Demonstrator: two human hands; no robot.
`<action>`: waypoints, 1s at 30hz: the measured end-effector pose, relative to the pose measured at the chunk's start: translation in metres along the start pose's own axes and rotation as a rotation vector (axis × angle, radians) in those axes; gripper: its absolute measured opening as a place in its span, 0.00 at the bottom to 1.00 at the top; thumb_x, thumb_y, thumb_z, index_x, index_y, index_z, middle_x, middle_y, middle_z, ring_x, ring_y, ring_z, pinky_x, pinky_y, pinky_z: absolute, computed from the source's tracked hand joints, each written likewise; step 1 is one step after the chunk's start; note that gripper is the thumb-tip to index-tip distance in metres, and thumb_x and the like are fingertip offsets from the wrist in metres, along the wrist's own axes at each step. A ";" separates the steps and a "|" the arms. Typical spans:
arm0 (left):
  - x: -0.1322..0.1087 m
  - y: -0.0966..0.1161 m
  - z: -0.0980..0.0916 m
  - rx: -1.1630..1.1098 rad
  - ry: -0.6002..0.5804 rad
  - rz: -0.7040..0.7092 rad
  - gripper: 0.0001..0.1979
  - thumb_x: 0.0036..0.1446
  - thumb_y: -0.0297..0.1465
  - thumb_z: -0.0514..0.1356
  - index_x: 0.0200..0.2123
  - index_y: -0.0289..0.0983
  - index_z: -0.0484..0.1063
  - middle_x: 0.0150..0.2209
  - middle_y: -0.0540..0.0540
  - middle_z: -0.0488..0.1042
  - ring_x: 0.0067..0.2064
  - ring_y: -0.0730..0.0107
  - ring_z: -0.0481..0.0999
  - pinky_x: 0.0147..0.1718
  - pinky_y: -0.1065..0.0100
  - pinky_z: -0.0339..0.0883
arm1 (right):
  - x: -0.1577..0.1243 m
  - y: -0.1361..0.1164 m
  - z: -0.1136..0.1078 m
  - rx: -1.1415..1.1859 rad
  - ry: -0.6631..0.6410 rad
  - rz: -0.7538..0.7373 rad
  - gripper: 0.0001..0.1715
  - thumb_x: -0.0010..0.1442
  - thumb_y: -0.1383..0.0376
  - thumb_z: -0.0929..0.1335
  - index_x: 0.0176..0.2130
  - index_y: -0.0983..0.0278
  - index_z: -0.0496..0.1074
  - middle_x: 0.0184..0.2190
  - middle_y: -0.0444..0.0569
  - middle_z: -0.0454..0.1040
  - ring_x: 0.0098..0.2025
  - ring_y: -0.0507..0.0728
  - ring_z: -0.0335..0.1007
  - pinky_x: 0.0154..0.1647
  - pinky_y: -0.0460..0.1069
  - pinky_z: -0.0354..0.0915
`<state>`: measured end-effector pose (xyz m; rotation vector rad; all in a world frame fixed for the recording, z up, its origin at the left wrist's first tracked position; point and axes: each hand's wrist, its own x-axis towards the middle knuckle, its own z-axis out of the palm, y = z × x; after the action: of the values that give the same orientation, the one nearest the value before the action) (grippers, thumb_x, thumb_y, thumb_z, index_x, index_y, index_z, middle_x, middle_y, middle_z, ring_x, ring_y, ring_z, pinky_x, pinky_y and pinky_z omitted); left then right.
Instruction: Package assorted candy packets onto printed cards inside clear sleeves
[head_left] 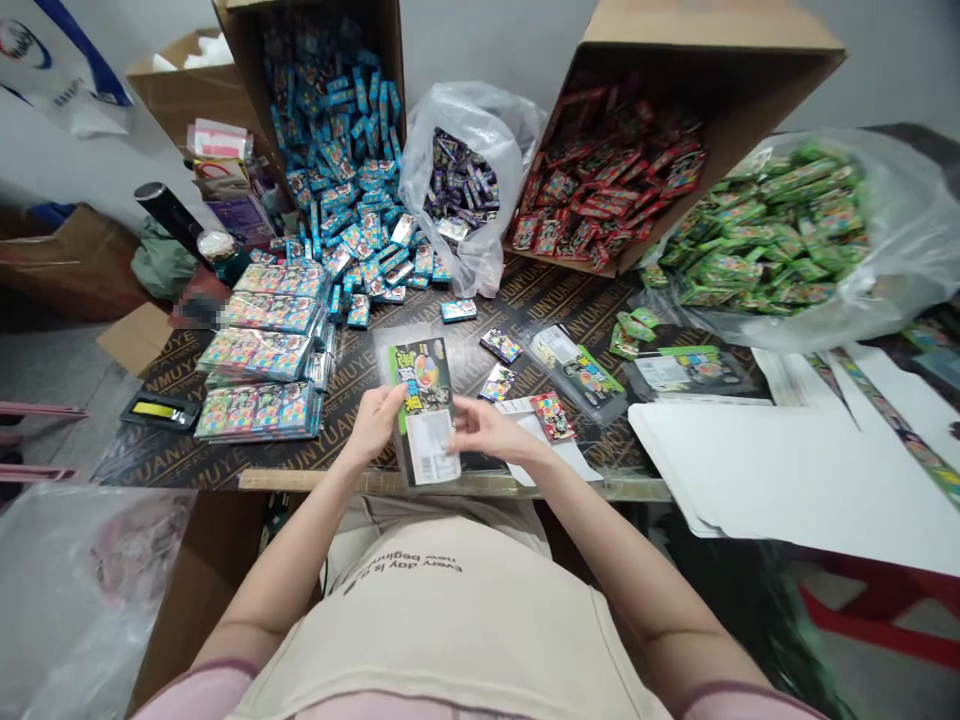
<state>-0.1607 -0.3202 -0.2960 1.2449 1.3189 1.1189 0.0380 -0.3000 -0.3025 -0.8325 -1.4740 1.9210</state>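
Note:
Between my two hands is a flat plastic pouch (429,410) with a black and green printed front and a white label. My left hand (377,420) pinches its left edge, thumb on top. At the right edge, my right hand (484,428) has its fingers closed on the pouch near the label. Just right of it lie a small purple box (501,346), another small box (498,382) and a red box (552,417) on a white paper sheet (525,470). Two similar pouches lie farther right, the nearer one (577,372) tilted.
Stacks of filled packs (259,410) stand at left beside a black tray (159,411). Behind are a carton of blue boxes (341,130), a bag of purple ones (465,180), a carton of red ones (607,180) and a bag of green packets (772,230). White sheets (780,480) overhang the table's right front.

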 end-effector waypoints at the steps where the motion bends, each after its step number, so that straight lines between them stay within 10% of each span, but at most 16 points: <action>1: 0.002 -0.002 -0.001 -0.031 -0.005 -0.007 0.25 0.52 0.52 0.58 0.22 0.34 0.67 0.20 0.51 0.67 0.24 0.73 0.65 0.26 0.71 0.60 | -0.002 0.005 -0.001 -0.015 -0.025 0.018 0.30 0.41 0.55 0.78 0.42 0.64 0.72 0.28 0.42 0.75 0.27 0.51 0.70 0.28 0.46 0.67; 11: -0.005 -0.023 0.020 -0.076 -0.285 -0.049 0.21 0.37 0.34 0.72 0.37 0.34 0.77 0.36 0.44 0.80 0.39 0.59 0.79 0.43 0.61 0.71 | 0.005 -0.002 -0.020 -0.098 0.455 -0.287 0.32 0.47 0.55 0.76 0.50 0.59 0.69 0.36 0.45 0.76 0.35 0.54 0.72 0.39 0.50 0.69; 14: -0.006 -0.005 0.034 -0.332 -0.170 -0.119 0.25 0.39 0.38 0.71 0.42 0.35 0.76 0.38 0.45 0.81 0.39 0.63 0.79 0.42 0.64 0.71 | 0.006 -0.007 -0.010 -0.087 0.568 -0.316 0.18 0.49 0.53 0.74 0.35 0.62 0.72 0.29 0.43 0.73 0.29 0.52 0.69 0.34 0.48 0.67; 21: 0.004 0.029 0.050 -0.706 0.059 -0.258 0.13 0.42 0.38 0.67 0.27 0.33 0.78 0.27 0.46 0.80 0.30 0.68 0.77 0.35 0.68 0.70 | 0.008 0.001 0.030 0.150 0.787 -0.406 0.23 0.62 0.48 0.60 0.34 0.61 0.74 0.32 0.47 0.77 0.39 0.56 0.73 0.43 0.51 0.68; 30: -0.009 0.046 0.031 -0.253 0.062 0.070 0.09 0.38 0.25 0.64 0.28 0.36 0.80 0.30 0.47 0.81 0.33 0.67 0.79 0.39 0.67 0.71 | -0.004 -0.021 0.006 0.285 0.546 -0.286 0.08 0.41 0.67 0.75 0.26 0.60 0.75 0.26 0.42 0.78 0.30 0.53 0.75 0.36 0.49 0.69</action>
<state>-0.1252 -0.3269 -0.2531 1.0834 1.1452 1.3392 0.0375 -0.3017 -0.2806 -0.8686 -0.9109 1.4869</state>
